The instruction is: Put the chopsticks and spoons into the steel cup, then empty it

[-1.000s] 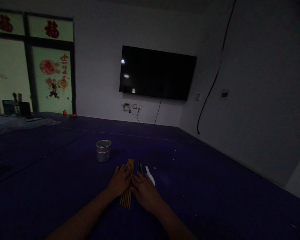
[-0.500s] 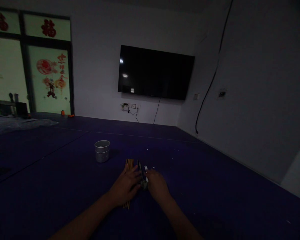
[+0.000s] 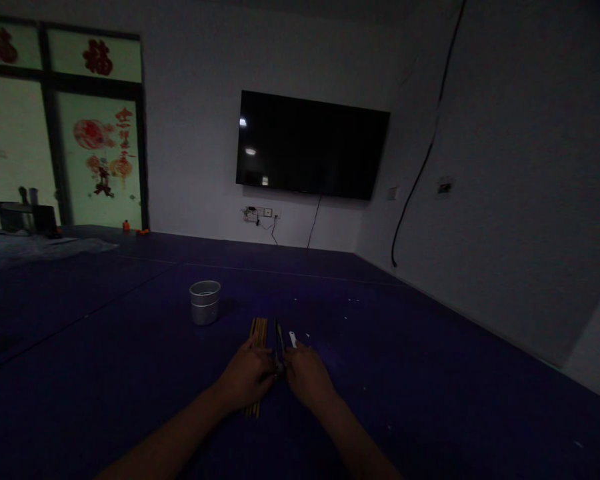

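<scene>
A bundle of wooden chopsticks point(image 3: 259, 329) lies on the dark purple surface point(image 3: 130, 347) in front of me. My left hand point(image 3: 247, 377) rests palm down over its near part, fingers curled inward. Beside the bundle lie a dark utensil point(image 3: 279, 332) and a white spoon point(image 3: 293, 338). My right hand point(image 3: 307, 375) covers their near ends, fingers bent. The fingertips of both hands meet around the dark utensil's lower part. The dim light hides what the fingers grip. A small metal cup point(image 3: 205, 302) stands upright beyond and to the left.
A black TV point(image 3: 312, 145) hangs on the far wall above a power strip point(image 3: 258, 213) with cables. Glass doors with red paper cuttings point(image 3: 97, 153) are at the far left. Crumpled plastic sheeting point(image 3: 35, 245) lies at the left. White specks dot the surface.
Both hands slid rightward off the chopstick bundle's middle onto the dark utensil and white spoon, then drew closer together. The view shifted slightly.
</scene>
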Motion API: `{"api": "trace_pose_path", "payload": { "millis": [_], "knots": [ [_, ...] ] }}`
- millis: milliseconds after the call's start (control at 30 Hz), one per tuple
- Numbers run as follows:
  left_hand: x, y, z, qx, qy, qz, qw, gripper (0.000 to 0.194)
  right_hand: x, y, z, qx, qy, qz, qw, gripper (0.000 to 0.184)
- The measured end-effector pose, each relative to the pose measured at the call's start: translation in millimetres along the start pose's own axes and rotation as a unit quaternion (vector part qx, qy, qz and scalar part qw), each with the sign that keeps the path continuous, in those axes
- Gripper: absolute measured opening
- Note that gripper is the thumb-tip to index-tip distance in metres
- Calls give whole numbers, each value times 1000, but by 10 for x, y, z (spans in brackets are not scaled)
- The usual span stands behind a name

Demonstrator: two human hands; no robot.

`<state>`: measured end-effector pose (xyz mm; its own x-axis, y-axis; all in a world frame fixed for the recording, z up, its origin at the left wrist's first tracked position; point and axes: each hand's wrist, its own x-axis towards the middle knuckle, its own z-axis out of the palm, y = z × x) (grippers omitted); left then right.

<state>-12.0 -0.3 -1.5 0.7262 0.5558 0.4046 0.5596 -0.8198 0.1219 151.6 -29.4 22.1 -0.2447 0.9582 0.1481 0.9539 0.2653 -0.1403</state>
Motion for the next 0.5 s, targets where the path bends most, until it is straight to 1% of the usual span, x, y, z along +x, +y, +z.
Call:
{"api": "trace_pose_path", "payload": {
  "millis": [100,233,400,500],
  "knots": [
    [5,14,-9,15,8,0,1000,15,-8,-19,-10,-9,0,-4,1000,36],
    [17,27,-25,27,25,-4,999,12,-14,-37,-2,-11,16,-7,1000,37],
    [15,16,-24,46,49,-2,998,17,-22,-34,37,-6,28,-1,1000,38],
    [5,-4,-1,25,66,7,997,21,-25,-22,51,-6,35,-3,999,39]
  ]
}}
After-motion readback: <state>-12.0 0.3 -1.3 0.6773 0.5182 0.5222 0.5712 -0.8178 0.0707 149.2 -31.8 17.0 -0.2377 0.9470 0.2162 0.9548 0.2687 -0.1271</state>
